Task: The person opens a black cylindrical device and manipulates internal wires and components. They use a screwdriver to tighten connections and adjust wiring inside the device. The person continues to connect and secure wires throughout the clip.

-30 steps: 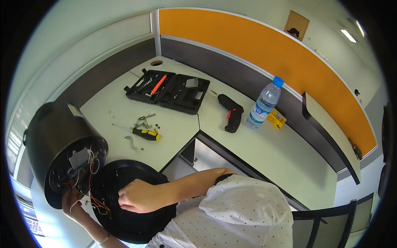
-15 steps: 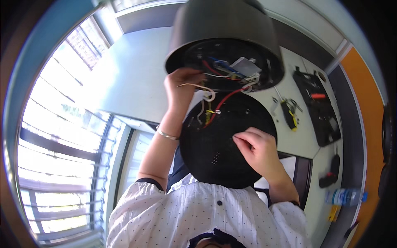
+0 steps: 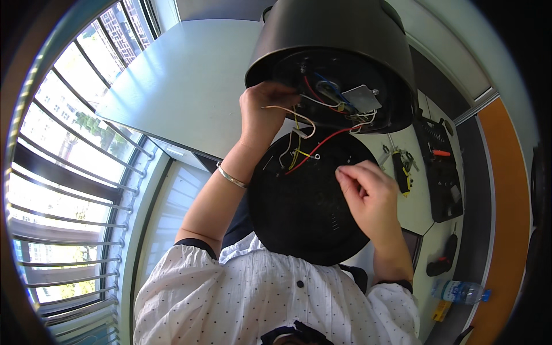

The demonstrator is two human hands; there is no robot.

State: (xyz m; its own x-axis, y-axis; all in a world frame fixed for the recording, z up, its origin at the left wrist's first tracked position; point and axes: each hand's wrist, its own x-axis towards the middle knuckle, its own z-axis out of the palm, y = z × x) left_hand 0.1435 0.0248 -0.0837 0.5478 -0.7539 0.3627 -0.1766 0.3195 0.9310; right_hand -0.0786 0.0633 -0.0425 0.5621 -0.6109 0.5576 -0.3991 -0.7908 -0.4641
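Note:
A dark grey appliance housing lies on its side, its open underside facing me, with red, blue and white wires inside. My left hand is at the opening's left edge, fingers closed together and reaching inside; shade hides what they grip. A white wire runs from near those fingertips. Below, a round black cover leans toward my lap, joined to the housing by a red wire and thinner wires. Above the cover's right side, my right hand is closed in a pinch; anything held there is too small to make out.
The housing rests on a pale table. At right lie a yellow-and-black hand tool, an open black tool case, a red-and-black tool and a plastic bottle. A barred window is on the left.
The whole view has shifted, putting the housing farther right in the picture. My right hand has moved rightward over the cover, still pinched. My left hand stays at the housing's edge.

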